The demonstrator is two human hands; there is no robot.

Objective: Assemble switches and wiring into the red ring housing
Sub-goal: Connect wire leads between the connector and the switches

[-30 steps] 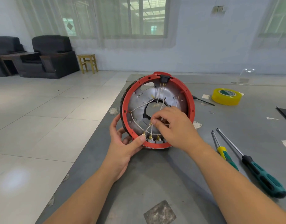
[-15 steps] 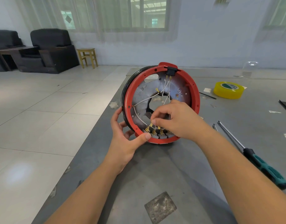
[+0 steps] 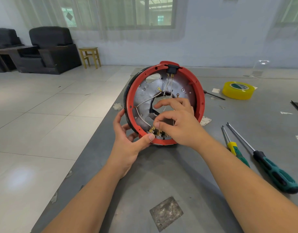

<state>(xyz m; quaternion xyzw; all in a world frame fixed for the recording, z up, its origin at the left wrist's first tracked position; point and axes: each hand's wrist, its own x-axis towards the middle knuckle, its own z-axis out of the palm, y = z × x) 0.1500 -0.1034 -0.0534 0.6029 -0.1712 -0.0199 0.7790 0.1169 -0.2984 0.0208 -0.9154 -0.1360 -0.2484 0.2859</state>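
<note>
Since a moment ago the right hand (image 3: 177, 125) has lifted its outer fingers, so only thumb and forefinger now pinch at the brass terminals (image 3: 152, 129) along the bottom of the red ring housing (image 3: 199, 98). That housing stands on edge on the grey table (image 3: 161, 174), open side toward the person, likely so the switches at its lower rim stay reachable. White wires (image 3: 145, 101) run from a black switch (image 3: 172, 68) at its top across the metal plate. To its left, the left hand (image 3: 128, 142) steadies it, thumb pressing the lower rim, fingers curled behind. Right of it lie two screwdrivers (image 3: 269, 167); farther back, yellow tape (image 3: 237, 90).
</note>
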